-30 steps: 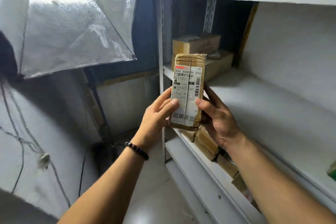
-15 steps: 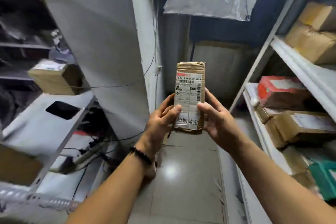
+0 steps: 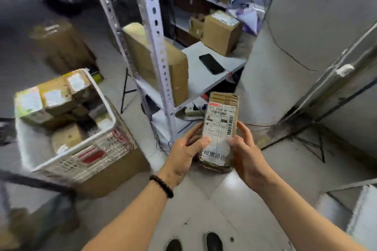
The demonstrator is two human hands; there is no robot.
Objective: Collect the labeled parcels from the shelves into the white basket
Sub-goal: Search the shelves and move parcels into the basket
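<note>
Labeled parcel (image 3: 221, 120) held upright in mid-air at centre frame, above a pale tiled floor, its label facing the camera. The left hand (image 3: 184, 155) grips its lower left edge, thumb across the front and fingers curled behind. The right hand (image 3: 247, 155) grips the lower right edge in the same way. A dark beaded bracelet (image 3: 162, 186) sits on the left wrist.

Half a second ago the view looked down a narrow aisle, with shelves of boxes on the right. Now the view has swung round and tilted down. The white basket (image 3: 85, 157) has come into sight at the left, well apart from the hands, resting on a cardboard box (image 3: 114, 173). Several other parcels (image 3: 51, 98) with white labels lie inside it. The two-handed grip and the parcel's upright pose have not changed.

The labeled parcel is a slim brown cardboard packet, taller than wide, with crumpled, taped ends. A white shipping label covers most of its front. The label has a red strip at the top, a line of numbers, barcodes across the top and down the right side, and large black characters near the bottom.

Behind the parcel stands a perforated metal shelf upright (image 3: 155, 47). Beyond it, a black phone (image 3: 211, 64) lies on a white table (image 3: 195, 87). Two dark shoe tips (image 3: 213, 240) show at the bottom edge. The scene is motion-blurred.
</note>
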